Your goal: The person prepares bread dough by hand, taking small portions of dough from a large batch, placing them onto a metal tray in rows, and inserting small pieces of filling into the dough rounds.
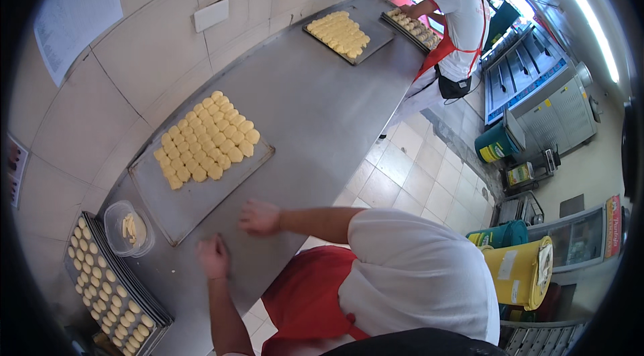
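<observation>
My left hand (pixel 213 257) is low over the grey metal table, next to the near corner of a baking tray (pixel 176 223). My right hand (pixel 260 217) is a little farther right over the table, off the tray's edge. Both hands look curled, but motion blurs the fingers, and whatever may be under or in them is hidden. Rows of yellow dough pieces (pixel 204 138) lie close together on the far part of the tray. A round clear plastic tub (pixel 121 248) with pale strips (pixel 129 227) inside stands left of my left hand.
Stacked trays (pixel 144 295) at the lower left carry round dough balls (pixel 100 282). Farther along the table (pixel 322 114) is another tray of dough pieces (pixel 339 30). A co-worker (pixel 463 27) in a red apron handles a filled tray (pixel 417 32). A yellow bin (pixel 516 272) stands at right.
</observation>
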`<state>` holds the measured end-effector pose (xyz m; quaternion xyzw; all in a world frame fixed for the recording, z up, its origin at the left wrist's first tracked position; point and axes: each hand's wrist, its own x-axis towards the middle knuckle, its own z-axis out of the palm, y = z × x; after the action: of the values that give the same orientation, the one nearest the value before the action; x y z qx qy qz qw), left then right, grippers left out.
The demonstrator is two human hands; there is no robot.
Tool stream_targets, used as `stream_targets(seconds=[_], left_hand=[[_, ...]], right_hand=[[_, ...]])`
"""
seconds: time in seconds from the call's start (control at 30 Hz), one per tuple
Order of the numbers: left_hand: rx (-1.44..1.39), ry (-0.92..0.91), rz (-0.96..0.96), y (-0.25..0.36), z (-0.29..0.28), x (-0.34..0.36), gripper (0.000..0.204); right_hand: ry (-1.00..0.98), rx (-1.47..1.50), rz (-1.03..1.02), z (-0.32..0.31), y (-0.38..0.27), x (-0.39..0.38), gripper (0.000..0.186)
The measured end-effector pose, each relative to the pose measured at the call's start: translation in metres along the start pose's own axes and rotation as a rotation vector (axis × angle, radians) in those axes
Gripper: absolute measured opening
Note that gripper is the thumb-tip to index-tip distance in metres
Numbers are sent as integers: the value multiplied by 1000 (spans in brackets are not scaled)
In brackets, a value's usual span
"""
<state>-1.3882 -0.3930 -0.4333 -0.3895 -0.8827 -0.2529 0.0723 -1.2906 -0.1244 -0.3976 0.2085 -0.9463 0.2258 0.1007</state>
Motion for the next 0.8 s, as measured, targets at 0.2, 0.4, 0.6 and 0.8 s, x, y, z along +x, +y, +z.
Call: stream_targets(seconds=[0.2,0.4,0.6,0.8], left_hand=[[-102,83,-251,31,7,-78,17],[-29,19,57,22,22,23,16],[-87,-6,-130,10,-39,-20,24],[-268,82,-512,19,-67,-58,38]], right_hand=[[128,-19,50,4,32,-68,25],[-93,-59,-81,16,31,5,29],[-210,106,234,-7,36,-3,42],[-223,126,492,-40,11,-15,33]])
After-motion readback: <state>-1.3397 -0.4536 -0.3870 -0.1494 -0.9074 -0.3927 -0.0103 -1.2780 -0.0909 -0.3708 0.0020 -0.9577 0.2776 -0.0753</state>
